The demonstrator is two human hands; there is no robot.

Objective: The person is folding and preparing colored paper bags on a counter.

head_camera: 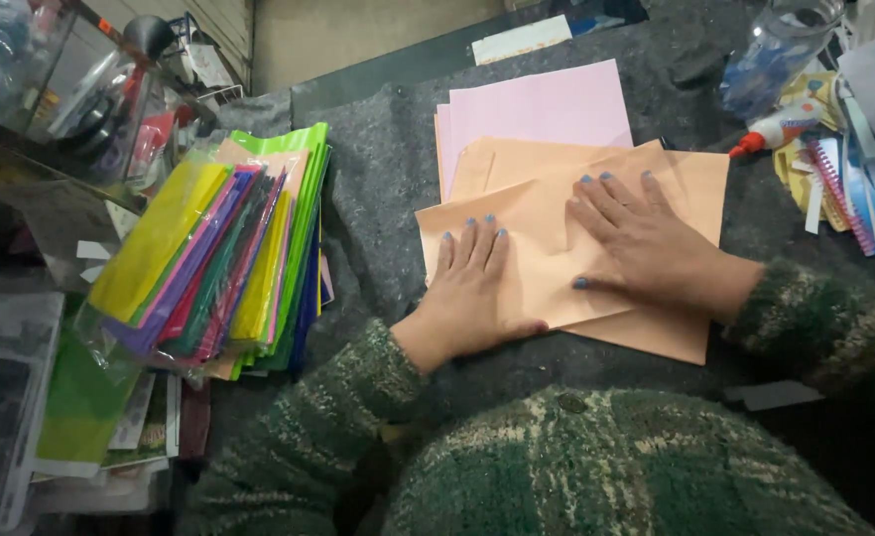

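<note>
Both my hands lie flat, palms down, on peach-orange paper sheets (532,213) spread on a grey felt-covered table (378,179). My left hand (469,288) presses the left part of the top sheet, fingers together. My right hand (646,243) rests on the right part, fingers spread. Neither hand grips anything. The top peach sheet lies tilted over another peach sheet (695,179). Under and behind them is a stack of pink paper (537,109).
A plastic-wrapped pack of many-coloured paper (214,263) lies to the left. At the back right stand a clear plastic bottle (777,45), a glue bottle with a red tip (780,129) and a spiral notebook (844,189). Clutter fills the far left.
</note>
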